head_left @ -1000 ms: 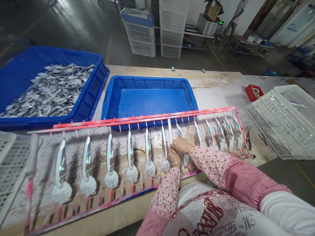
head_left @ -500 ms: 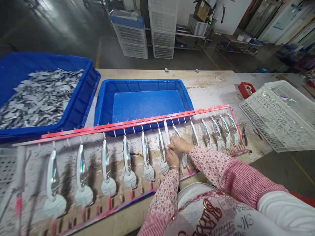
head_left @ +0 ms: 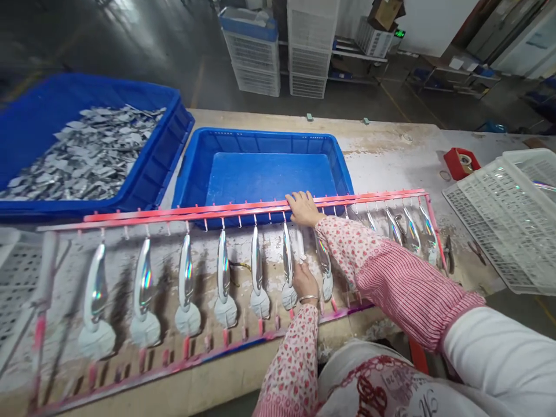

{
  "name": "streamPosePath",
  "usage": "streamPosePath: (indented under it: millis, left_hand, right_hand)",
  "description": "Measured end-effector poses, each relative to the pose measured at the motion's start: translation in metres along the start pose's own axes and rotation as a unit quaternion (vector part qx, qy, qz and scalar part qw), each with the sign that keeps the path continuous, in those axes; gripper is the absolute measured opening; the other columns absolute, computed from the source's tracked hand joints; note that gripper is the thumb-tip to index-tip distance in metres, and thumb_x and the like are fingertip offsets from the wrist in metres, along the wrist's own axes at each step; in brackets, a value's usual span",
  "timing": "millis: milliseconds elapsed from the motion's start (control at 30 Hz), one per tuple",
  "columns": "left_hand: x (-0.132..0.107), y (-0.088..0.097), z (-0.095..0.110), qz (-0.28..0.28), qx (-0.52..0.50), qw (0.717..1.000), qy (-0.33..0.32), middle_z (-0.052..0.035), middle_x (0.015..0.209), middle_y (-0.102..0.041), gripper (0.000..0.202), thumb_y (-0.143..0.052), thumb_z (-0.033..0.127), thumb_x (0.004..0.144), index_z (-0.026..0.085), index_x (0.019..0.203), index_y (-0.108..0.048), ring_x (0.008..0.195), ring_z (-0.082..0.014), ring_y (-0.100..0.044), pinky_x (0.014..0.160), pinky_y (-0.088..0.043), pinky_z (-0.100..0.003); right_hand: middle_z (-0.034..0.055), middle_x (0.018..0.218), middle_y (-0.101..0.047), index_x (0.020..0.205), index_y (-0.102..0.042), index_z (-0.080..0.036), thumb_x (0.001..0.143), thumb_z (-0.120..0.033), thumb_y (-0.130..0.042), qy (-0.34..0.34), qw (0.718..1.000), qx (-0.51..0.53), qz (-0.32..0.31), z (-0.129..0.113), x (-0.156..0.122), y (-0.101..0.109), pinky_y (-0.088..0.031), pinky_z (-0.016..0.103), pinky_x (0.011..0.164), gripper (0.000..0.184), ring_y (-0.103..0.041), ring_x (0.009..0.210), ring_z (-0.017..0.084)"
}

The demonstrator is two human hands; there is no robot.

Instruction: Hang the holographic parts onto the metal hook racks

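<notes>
Head cam: hands are apart here. Right hand [head_left: 304, 208] is laid over the top rail of a pink rack [head_left: 208, 211], fingers across it, can't tell if it's really gripping. Left hand [head_left: 305, 282] is lower down by the rack's white middle post [head_left: 300, 243], fingers curled, can't make out what's pinched, if anything. Rack's lying across the worktable [head_left: 382, 165], with a row of shiny silver pieces [head_left: 185, 272] hooked along it. Behind it sits a blue tray [head_left: 269, 174], and left of that, a blue bin [head_left: 176, 121] loaded with flat silvery bits [head_left: 95, 156].
</notes>
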State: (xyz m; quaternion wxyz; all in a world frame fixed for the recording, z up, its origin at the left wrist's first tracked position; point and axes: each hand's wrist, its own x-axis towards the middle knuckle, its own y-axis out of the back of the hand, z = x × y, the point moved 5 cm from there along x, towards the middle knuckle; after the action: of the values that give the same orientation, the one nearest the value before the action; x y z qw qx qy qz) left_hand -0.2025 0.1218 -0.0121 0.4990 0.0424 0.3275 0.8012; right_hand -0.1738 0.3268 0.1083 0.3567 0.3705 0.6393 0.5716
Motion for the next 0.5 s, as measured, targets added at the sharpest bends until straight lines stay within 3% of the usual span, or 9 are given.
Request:
streamPosePath:
  millis: [67, 167, 333, 500]
  left_hand:
    - [-0.001, 0.000, 0.000, 0.009, 0.012, 1.000, 0.004, -0.0132, 0.085, -0.068, 0.032, -0.037, 0.025, 0.095, 0.011, 0.101, -0.064, 0.073, -0.0212, -0.061, 0.068, -0.040, -0.030]
    - [-0.001, 0.001, 0.000, 0.008, 0.012, 1.000, 0.003, -0.0132, 0.085, -0.068, 0.031, -0.038, 0.025, 0.095, 0.012, 0.100, -0.065, 0.075, -0.0220, -0.063, 0.069, -0.041, -0.030]
    - [-0.006, 0.004, 0.002, 0.000, -0.021, 0.999, -0.049, -0.0136, 0.088, -0.070, 0.029, -0.040, 0.029, 0.093, 0.013, 0.101, -0.063, 0.080, -0.0237, -0.064, 0.069, -0.043, -0.031]
    - [-0.012, 0.006, 0.000, 0.000, -0.068, 0.995, -0.074, -0.0152, 0.089, -0.071, 0.036, -0.035, 0.033, 0.095, 0.013, 0.101, -0.064, 0.080, -0.0235, -0.066, 0.067, -0.043, -0.031]
  right_hand:
    - [0.0146, 0.127, -0.055, 0.136, -0.042, -0.016, 0.086, -0.026, -0.056, 0.012, 1.000, -0.009, -0.006, -0.002, 0.011, -0.012, -0.031, 0.048, 0.104, 0.053, -0.047, 0.117, 0.029]
    - [0.0137, 0.118, -0.059, 0.127, -0.049, -0.018, 0.091, -0.040, -0.051, -0.005, 0.999, -0.011, -0.039, 0.000, 0.022, -0.022, -0.039, 0.045, 0.094, 0.042, -0.053, 0.110, 0.029]
    - [0.0129, 0.113, -0.064, 0.119, -0.056, -0.019, 0.086, -0.061, -0.049, 0.018, 0.995, -0.022, -0.095, 0.009, 0.037, -0.022, -0.043, 0.040, 0.087, 0.054, -0.058, 0.106, 0.030]
    - [0.0146, 0.110, -0.068, 0.114, -0.062, -0.019, 0.084, -0.064, -0.047, 0.044, 0.993, -0.059, -0.094, 0.012, 0.041, -0.015, -0.044, 0.038, 0.082, 0.056, -0.060, 0.105, 0.032]
